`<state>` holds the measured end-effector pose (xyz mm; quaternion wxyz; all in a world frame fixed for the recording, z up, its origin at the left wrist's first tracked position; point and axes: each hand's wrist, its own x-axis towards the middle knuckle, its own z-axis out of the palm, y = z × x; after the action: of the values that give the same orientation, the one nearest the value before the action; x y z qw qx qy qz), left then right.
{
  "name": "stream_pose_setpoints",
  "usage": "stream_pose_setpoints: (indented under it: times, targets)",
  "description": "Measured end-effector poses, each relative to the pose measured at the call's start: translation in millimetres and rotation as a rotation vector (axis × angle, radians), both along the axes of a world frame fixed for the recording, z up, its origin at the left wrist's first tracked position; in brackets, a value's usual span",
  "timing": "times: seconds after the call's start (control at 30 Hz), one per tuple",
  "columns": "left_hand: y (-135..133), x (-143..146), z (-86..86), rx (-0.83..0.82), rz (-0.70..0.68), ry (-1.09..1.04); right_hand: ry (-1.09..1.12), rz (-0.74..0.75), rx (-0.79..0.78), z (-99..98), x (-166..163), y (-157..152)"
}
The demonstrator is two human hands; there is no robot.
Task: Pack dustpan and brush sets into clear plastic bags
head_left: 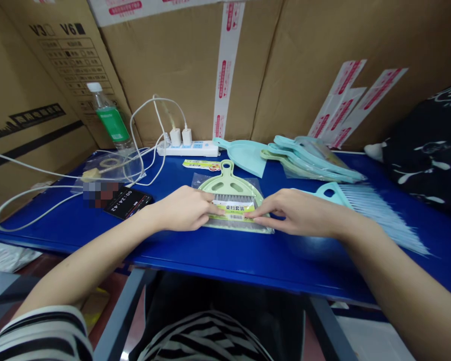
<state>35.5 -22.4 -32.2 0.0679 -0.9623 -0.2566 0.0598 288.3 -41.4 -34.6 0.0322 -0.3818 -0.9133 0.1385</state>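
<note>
A light green dustpan with a grey-bristled brush lies in clear plastic on the blue table in front of me. A yellow and white label sits across the packet. My left hand rests on the packet's left side, index finger stretched onto the label and the other fingers partly curled. From the right, my right hand presses fingertips on the label's other end, thumb and fingers apart. Neither hand grips anything. Just behind the dustpan lies another label strip.
Behind are a blue dustpan and a pile of bagged dustpans. A pale blue brush lies right. Left are a phone, a bottle and cables by a power strip. Cardboard walls the back.
</note>
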Motion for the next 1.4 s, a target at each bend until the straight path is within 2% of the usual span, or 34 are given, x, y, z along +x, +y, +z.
stream_pose_setpoints:
  times: [0.27, 0.47, 0.7, 1.0, 1.4]
  targets:
    - [12, -17, 8.0, -0.167, -0.012, -0.041, -0.022, -0.039, -0.066, 6.8, 6, 0]
    - [17, -25, 15.2, -0.239, 0.056, -0.015, 0.006, -0.083, -0.130, 7.3, 10, 1]
    - [17, -32, 24.1, -0.247, 0.100, 0.023, 0.009, -0.101, -0.150, 9.0, 11, -1]
    - [21, -34, 25.3, -0.288, 0.109, -0.004, 0.000, -0.122, -0.120, 9.0, 12, 0]
    - [14, -30, 28.4, -0.246, 0.136, 0.030, -0.004, -0.153, -0.144, 10.0, 12, 0]
